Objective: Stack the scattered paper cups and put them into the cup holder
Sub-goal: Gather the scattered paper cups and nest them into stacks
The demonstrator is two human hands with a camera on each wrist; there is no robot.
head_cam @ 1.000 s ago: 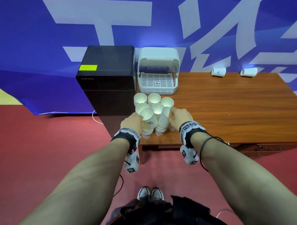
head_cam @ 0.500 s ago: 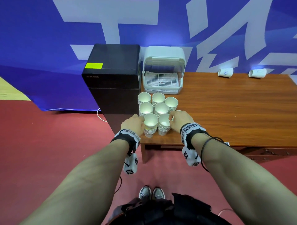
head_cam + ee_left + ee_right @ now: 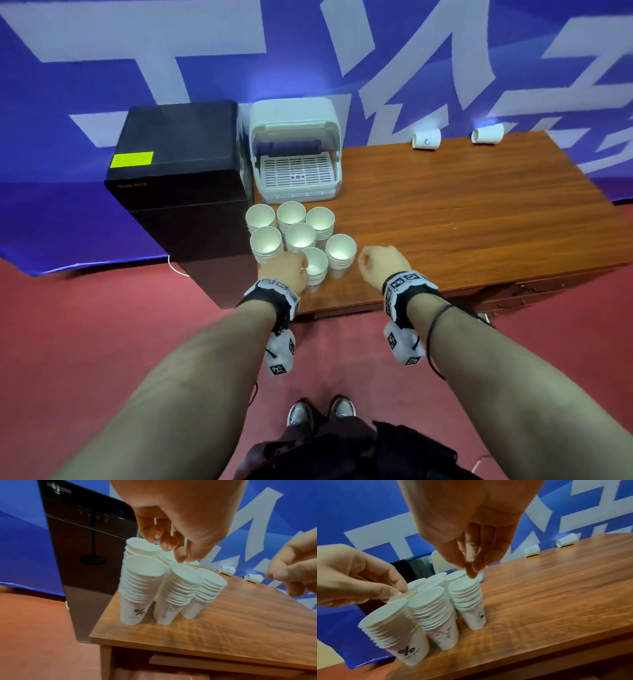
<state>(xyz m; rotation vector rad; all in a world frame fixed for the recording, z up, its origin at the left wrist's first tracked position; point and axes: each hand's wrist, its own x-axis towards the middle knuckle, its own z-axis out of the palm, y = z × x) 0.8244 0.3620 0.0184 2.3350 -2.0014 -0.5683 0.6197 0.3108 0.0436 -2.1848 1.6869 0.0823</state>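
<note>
Head view, stacks: seven stacks of paper cups (image 3: 297,240) are standing bunched at the near left corner of the worktop (image 3: 479,219), probably gathered so they can be lifted in batches.
Head view, cup holder: the cup holder (image 3: 296,156) is sitting open just behind them, beside a black cabinet (image 3: 178,178), its grid bare.
Head view, stray cups: two cups (image 3: 426,139) are lying on their sides at the far edge, not yet stacked.
Left wrist view, left hand: the left hand (image 3: 180,524) is hovering over the stacks, its grip loosely curled and holding nothing.
Right wrist view, right hand: the right hand (image 3: 471,534) is hanging with fingers together, pointing down; the grip is holding nothing, one tip at the rim of the rightmost stack (image 3: 469,601), contact unclear.
</note>
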